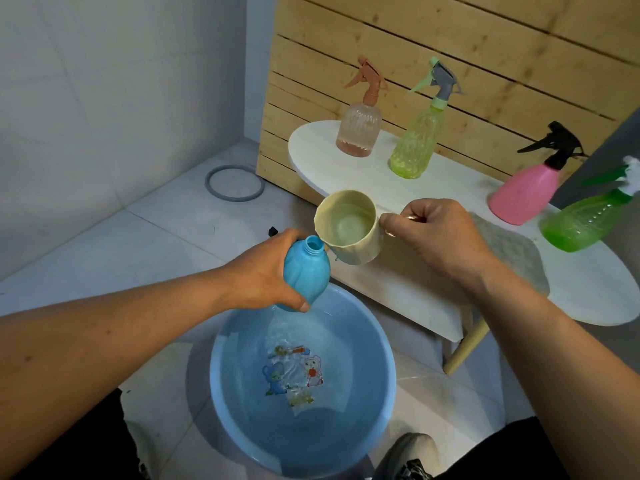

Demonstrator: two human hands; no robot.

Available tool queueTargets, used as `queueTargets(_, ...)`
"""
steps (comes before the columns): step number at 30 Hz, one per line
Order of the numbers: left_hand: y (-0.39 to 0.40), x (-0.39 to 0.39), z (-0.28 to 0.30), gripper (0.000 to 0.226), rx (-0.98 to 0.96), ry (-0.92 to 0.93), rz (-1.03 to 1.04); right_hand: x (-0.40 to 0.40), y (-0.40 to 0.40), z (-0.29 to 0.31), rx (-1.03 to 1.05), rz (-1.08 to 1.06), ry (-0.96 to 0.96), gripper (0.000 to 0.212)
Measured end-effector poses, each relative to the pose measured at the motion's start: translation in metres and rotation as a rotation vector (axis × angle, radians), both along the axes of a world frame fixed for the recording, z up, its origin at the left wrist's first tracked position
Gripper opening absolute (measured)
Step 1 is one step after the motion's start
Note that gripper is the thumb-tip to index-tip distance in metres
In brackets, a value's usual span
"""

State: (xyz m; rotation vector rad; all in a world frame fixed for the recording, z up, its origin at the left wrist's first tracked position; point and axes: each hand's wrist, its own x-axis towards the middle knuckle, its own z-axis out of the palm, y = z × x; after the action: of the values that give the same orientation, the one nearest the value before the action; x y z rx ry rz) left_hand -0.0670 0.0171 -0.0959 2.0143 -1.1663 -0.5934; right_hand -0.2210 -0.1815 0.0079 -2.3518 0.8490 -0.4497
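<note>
Grips a capless blue bottle (306,271) in the left hand (263,271), fingers and thumb curled round its belly, open neck pointing up and to the right. Holds it in the air above the far rim of a blue basin (235,410) on the floor tiles, just off the near edge of the white oval table (363,174). Pinches the handle of a cream cup (349,226) in the right hand (440,233), fingers curled tight, over that same near edge. Tilts the cup toward the bottle, lip just beside the bottle's mouth; touching or not, cannot tell. Some water in the cup, more in the basin over a cartoon-animal print. Along the table's far edge, against a wooden slat panel (450,64): a peach spray bottle (358,129) near the left end, a yellow-green spray bottle (415,143) beside it. Toward the right end: a pink spray bottle (523,192) with a black trigger, a green spray bottle (581,223) just beside it, a grey cloth (509,251) nearer the near edge. On the floor by the wall, a grey ring (234,183).
</note>
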Motion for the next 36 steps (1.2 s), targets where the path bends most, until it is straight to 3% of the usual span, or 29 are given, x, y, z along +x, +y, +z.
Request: queueTargets(36,0.0,-0.001,-0.006,0.1,-0.001,-0.021,-0.027,-0.007,0.016,0.008,-0.16,0.019,0.017,0.039)
